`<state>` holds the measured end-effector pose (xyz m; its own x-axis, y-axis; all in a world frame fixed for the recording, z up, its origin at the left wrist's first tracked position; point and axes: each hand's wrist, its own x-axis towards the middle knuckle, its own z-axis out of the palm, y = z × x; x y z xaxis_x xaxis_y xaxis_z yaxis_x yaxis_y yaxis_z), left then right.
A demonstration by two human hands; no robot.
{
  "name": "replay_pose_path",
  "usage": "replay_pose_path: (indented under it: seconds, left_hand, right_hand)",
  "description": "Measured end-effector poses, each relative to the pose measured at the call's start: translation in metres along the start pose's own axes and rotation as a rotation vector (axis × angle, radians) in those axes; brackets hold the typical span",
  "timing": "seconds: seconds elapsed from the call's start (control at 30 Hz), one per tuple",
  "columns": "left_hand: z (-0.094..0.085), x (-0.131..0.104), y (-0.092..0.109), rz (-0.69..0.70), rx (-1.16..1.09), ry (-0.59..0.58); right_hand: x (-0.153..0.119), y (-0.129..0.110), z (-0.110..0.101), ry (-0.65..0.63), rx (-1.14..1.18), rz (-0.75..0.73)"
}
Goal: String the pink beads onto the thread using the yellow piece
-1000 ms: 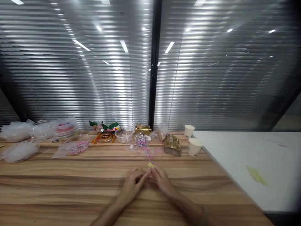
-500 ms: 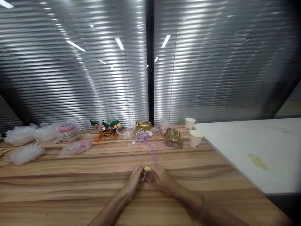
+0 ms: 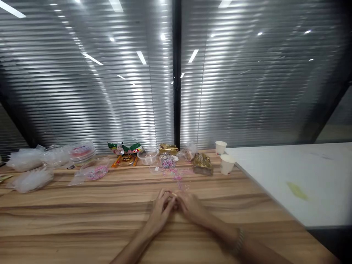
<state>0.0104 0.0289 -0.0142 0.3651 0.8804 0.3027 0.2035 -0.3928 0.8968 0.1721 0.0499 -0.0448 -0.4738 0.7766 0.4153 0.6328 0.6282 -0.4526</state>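
In the head view, the left hand (image 3: 162,206) and the right hand (image 3: 190,206) met fingertip to fingertip low on the wooden bench (image 3: 82,220). The small yellow piece, plain between them half a second before, was now almost hidden in both closed grips. Loose pink bands (image 3: 176,175) lay just beyond, untouched.

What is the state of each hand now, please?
Left hand: fingers curled, pressed against the right hand; what it holds cannot be told.
Right hand: fingers curled, meeting the left; what it holds cannot be told.
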Motion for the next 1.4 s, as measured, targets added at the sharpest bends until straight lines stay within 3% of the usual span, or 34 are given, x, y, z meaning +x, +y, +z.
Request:
replay_pose_path:
  seconds: [0.1,0.2,0.3,0.4,0.47,0.57,0.63,0.8,1.0,1.23,1.4]
  left_hand:
    - [0.005,-0.002,0.002,0.019,0.041,0.051]
    - [0.007,0.002,-0.008,-0.156,-0.3,0.163]
    - [0.001,0.01,-0.023,-0.324,-0.717,0.387]
    - [-0.007,0.014,-0.034,-0.335,-0.75,0.528]
    - [-0.008,0.013,-0.034,-0.279,-0.507,0.455]
    - [-0.001,0.008,-0.025,-0.101,-0.034,0.185]
    - [0.006,0.007,-0.019,0.0,0.178,0.086]
    - [0.014,0.014,-0.021,0.014,0.457,0.161]
    - [0.013,0.018,-0.027,0.032,0.422,0.155]
    - [0.004,0.014,-0.024,-0.056,0.157,0.22]
    - [0.009,0.008,-0.029,-0.109,-0.082,0.205]
  right_hand:
    - [-0.001,0.001,-0.001,0.029,0.085,0.026]
    - [-0.003,0.0,-0.002,0.055,0.216,0.017]
    - [-0.005,-0.004,-0.002,0.134,0.313,0.073]
    - [-0.004,-0.005,-0.002,0.23,0.415,0.169]
    - [-0.001,-0.002,-0.002,0.287,0.49,0.227]
    - [0.004,0.005,-0.003,0.384,0.515,0.272]
    - [0.005,0.009,-0.004,0.444,0.466,0.284]
    - [0.003,0.007,-0.007,0.508,0.359,0.347]
    - [0.003,0.002,-0.011,0.51,0.358,0.364]
    - [0.003,0.002,-0.009,0.469,0.429,0.308]
    - [-0.001,-0.001,-0.002,0.178,0.661,0.259]
